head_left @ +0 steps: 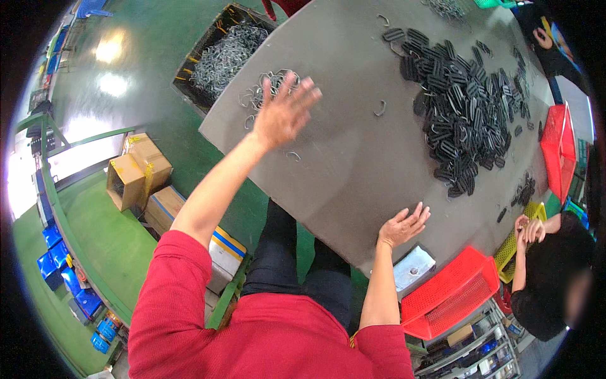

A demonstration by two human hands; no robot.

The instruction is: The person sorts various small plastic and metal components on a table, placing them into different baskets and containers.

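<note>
At the far left of my view I have a green bench with blue packs along its outer side, then cartons resting on it. Next I see a dark bin on the floor, heaped with metal hooks, just off the edge of the grey table. On that edge of the table lies a small pile of wire hooks, and beside and partly over it I find the left hand, back toward me, fingers spread wide and a little blurred; I cannot tell whether it touches the hooks or has anything under the palm. Below its wrist I make out a loose hook, and farther right another single hook, well apart from the pile. I see the right hand low over the near edge, fingers extended and slightly bent with the thumb side up; I cannot tell whether it meets the surface. Just below it I have a pale blue tray, then a red basket. Across the right half of the table I see a big, loose heap of black pieces. Beyond come a yellow basket, a co-worker's hands held together near it, and a second red basket.
</note>
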